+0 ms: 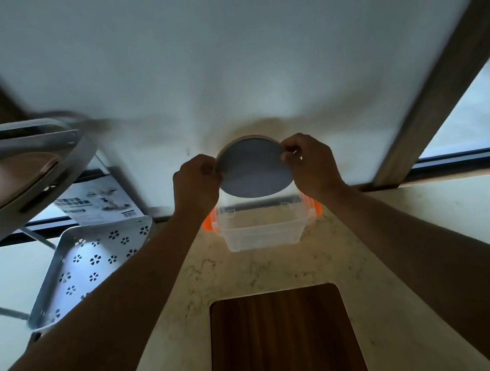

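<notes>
A round grey disc (253,166), flat like a lid or plate with a pale rim at its top, is held upright in the air in front of the white wall. My left hand (196,184) grips its left edge and my right hand (311,163) pinches its right edge. Directly below the disc, a clear plastic box (262,229) with orange side clips stands open on the marble counter against the wall.
A dark wooden cutting board (284,341) lies on the counter (396,260) near me. At left stands a grey perforated metal rack (94,258), its upper tier (26,184) holding a brown plate. A printed cardboard box (100,203) leans behind it. Windows flank the wall.
</notes>
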A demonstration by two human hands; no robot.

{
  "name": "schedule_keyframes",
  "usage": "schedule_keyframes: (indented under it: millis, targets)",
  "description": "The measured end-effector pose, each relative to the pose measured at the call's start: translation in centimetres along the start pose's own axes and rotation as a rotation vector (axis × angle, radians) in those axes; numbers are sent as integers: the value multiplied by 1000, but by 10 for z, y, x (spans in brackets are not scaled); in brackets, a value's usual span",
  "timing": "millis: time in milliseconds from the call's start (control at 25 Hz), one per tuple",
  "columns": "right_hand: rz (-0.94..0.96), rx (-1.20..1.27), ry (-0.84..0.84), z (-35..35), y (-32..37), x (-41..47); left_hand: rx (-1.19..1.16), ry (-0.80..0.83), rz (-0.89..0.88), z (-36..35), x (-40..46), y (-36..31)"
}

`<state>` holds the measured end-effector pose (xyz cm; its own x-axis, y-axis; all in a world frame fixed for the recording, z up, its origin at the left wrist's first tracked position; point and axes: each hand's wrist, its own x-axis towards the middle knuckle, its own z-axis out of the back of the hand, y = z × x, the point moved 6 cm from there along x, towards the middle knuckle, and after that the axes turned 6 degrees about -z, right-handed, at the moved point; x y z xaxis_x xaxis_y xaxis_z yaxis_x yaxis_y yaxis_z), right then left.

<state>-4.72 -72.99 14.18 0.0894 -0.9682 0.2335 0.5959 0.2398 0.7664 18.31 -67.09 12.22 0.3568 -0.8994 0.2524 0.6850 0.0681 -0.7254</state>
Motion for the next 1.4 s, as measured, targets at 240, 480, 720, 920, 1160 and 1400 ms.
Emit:
schedule_keyframes:
  millis: [240,480,720,920,1160,1400]
  targets:
    - [-8,-108,54,-46,-58,10,84,-47,-32,-51,1,40]
    - [21,-231,19,-61,-78,12,202,-73,-41,-68,4,57]
    - [40,-330,-3,-66,-82,10,346,-48,-100,-71,3,53]
    - [58,-389,-23,-67,-81,11,457,-11,-148,-73,2,47]
    - [60,-394,-25,-65,-77,9,440,-1,-152,-74,2,45]
    - [56,-421,-23,-67,-78,11,378,-17,-178,-75,3,48]
